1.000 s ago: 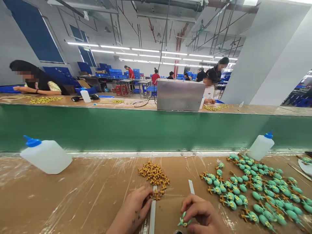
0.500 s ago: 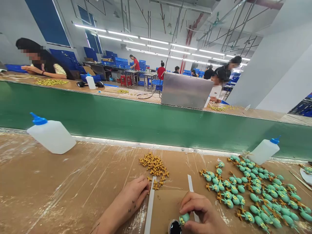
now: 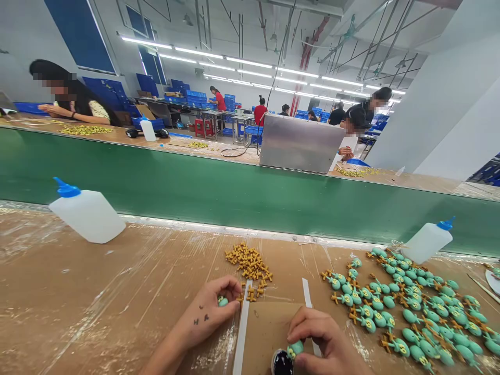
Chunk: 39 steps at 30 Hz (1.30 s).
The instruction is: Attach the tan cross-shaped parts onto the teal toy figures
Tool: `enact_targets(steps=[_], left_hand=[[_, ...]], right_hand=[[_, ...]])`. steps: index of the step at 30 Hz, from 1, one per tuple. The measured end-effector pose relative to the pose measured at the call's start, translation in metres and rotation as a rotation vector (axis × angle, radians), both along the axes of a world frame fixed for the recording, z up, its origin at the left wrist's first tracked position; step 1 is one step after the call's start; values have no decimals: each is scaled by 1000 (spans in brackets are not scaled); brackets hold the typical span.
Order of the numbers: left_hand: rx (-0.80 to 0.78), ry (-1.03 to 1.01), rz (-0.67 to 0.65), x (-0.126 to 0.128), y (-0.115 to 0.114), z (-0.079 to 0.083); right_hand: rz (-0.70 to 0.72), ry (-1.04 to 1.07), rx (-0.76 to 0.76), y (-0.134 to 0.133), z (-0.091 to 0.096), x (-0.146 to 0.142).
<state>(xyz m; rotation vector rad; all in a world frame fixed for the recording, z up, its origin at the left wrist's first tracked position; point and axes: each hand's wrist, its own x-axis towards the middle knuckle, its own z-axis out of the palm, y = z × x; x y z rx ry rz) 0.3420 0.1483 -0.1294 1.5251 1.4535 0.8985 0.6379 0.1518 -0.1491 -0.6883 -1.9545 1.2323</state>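
Observation:
My left hand is curled around a small green piece, just left of a white plastic strip and close to a heap of small yellow cross-shaped parts. My right hand pinches a green rounded figure above an open black-filled jar. Its fingers hide part of the figure. Many similar green figures with yellow parts lie in a dense group to the right, beyond a second white strip.
Plastic-wrapped cardboard covers the bench. Two white squeeze bottles with blue caps stand along its back edge, before a green conveyor belt. Co-workers sit and stand beyond it, near a metal box and blue crates.
My left hand has moved up and now holds a small green piece. The black jar has come into view below my right hand, and the view has tilted slightly.

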Motion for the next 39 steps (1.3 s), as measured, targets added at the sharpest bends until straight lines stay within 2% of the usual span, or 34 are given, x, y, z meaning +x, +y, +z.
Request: enact_targets(steps=[6,8,10,13,17,21,29,39], left_hand=[[-202,-742,205,12,-3,6],[-289,-879,203,16,-5,5],[-328,-933,208,21,-8,4],[-373,-927,201,31,-13,3],[-379,-861,141,49,-21,1],[-361,-741,58,58,-24,-2],[-406,-602,-2,54,-18,-2],[-382,-522,68,59,-24,14]], right_hand=[[-13,47,-14,0,0,-1],[-9,81,-34,0,1,-1],[-17,137,-69,1,1,-2],[-75,258,-103,2,-4,-7],[-171,414,-62,1,-14,-18],[-151,352,-53,1,-17,-23],[-149,324,-16,1,-17,-23],[-162,311,9,3,-19,-26]])
